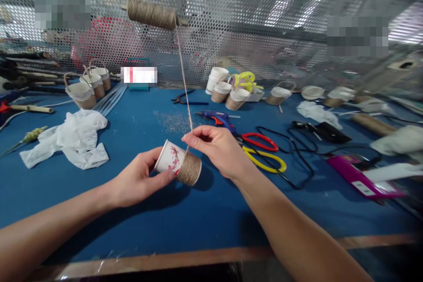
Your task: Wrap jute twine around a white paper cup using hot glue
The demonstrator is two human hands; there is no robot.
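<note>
A white paper cup [171, 157] with a red blossom print lies tilted in my left hand [145, 176], its rim toward the left. Thumb and fingers of that hand close around the cup's upper part. Brown twine [190, 168] is wound in tight rows around the cup's lower half. From there the strand [184, 72] runs up to a twine spool [152, 13] hung on the perforated metal panel. My right hand [213, 145] pinches this strand just above the cup. The far side of the cup is hidden.
Behind my right hand lie a blue glue gun [218, 118], scissors [264, 158] with red and yellow handles, and dark pliers [185, 98]. Twine-wrapped cups [82, 94] stand at the back. White cloth [71, 136] lies left; a purple box [360, 176] and black cables lie right.
</note>
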